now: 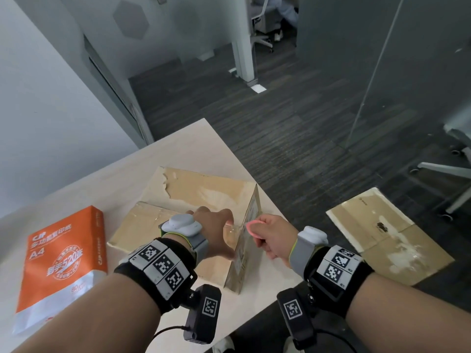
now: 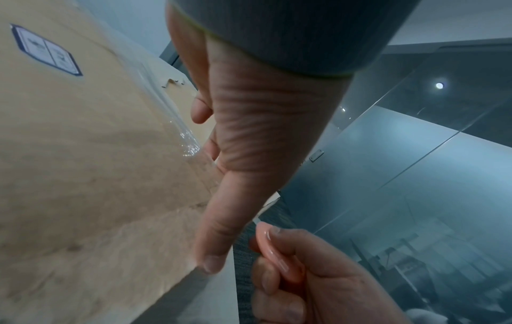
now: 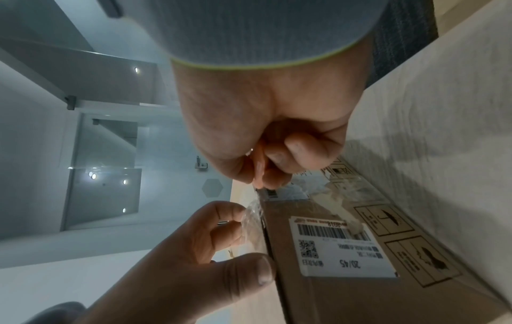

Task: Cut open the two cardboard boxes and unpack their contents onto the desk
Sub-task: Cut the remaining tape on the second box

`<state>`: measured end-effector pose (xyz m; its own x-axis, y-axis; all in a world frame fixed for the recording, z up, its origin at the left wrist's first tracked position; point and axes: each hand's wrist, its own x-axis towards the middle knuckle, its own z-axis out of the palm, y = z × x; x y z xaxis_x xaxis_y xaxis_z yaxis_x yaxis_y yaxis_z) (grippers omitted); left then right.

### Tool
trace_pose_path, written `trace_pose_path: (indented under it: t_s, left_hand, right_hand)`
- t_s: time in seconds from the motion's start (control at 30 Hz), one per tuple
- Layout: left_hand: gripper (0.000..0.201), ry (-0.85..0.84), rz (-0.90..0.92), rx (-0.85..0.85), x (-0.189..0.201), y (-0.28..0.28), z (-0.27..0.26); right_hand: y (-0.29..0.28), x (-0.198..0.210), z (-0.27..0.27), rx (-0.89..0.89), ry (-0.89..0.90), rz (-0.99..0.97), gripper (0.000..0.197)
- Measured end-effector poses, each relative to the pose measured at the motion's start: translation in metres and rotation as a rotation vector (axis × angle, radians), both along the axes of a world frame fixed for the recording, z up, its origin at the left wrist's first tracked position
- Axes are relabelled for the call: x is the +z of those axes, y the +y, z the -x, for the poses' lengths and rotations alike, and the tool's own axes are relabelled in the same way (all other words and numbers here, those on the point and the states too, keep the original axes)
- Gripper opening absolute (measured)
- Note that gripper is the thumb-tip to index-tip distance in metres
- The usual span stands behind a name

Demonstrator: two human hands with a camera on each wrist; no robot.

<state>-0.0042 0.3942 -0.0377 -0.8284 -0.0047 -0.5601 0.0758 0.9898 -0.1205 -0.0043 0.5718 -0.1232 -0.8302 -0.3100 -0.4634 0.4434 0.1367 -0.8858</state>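
- The head view alone takes in the whole layout: a large brown cardboard box (image 1: 193, 220) lies flat on the pale wooden table (image 1: 107, 179), reaching its right edge, with glossy clear tape over its top and torn paper along its far-left edge.
- Only this view shows the second brown cardboard box (image 1: 390, 235), flat and shut, off the table to the right and lower down; what it rests on cannot be made out.
- It also shows an orange-and-white wrapped ream of A4 paper (image 1: 61, 263) on the table left of the large box, apart from it.
- The right wrist view adds the large box's side face: a white barcode label (image 3: 340, 245) and printed handling symbols.
- There the left hand (image 3: 199, 252) pinches a loose flap of clear tape (image 3: 253, 221) between thumb and forefinger at the box's top corner edge.
- The left wrist view shows the left thumb lying along that edge, and a small blue-bordered sticker (image 2: 45, 49) on the box top.
- The right hand (image 1: 270, 235) is curled round a small pink box cutter (image 1: 254, 226), its tip at the taped corner.
- Both boxes are closed, so their contents are hidden.
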Motion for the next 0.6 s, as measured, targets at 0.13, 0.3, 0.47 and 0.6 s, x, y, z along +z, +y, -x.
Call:
trace_pose_path:
  t_s: [0.13, 0.3, 0.47, 0.6]
  left_hand:
    - [0.076, 0.005, 0.0, 0.005, 0.0006, 0.0012, 0.002]
    - [0.074, 0.004, -0.007, 0.01, 0.0012, 0.0025, 0.0028]
    - [0.075, 0.013, -0.012, 0.006, -0.0017, 0.0008, 0.002]
    - [0.076, 0.016, -0.017, 0.015, -0.0035, -0.0006, 0.0018]
  right_hand:
    - [-0.0021, 0.0, 0.0012, 0.046, 0.039, -0.041, 0.022]
    - [-0.0033, 0.0024, 0.0003, 0.088, 0.052, -0.086, 0.024]
    - [-0.0028, 0.0055, 0.0026, 0.109, 0.025, -0.086, 0.025]
    - [-0.0055, 0.0078, 0.0001, 0.143, 0.078, -0.178, 0.019]
